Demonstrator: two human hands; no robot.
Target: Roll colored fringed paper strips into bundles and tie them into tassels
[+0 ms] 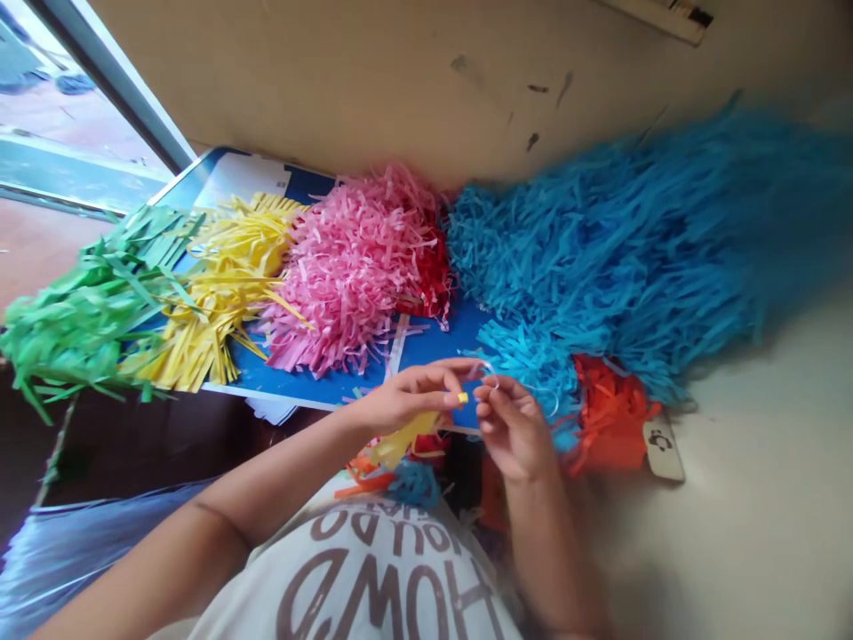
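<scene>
My left hand [413, 396] is closed in a pinch on a yellow paper tassel [403, 440]; its small folded yellow tip pokes out past the thumb, and the fringe hangs below the hand. Close beside it, my right hand [513, 427] pinches a thin white string [543, 388], which loops up between the two hands and trails to the right. Both hands are held over the front edge of a blue tabletop [446, 342]. Fingers partly hide where the string lies against the left hand.
Across the table lie heaps of cut paper fringe: green [99, 302], yellow [219, 284], pink [360, 258] and a large blue pile [600, 258]. Orange-red fringe [609, 404] sits at the right corner. More coloured tassels [413, 484] rest against my shirt. A wall [373, 80] stands behind.
</scene>
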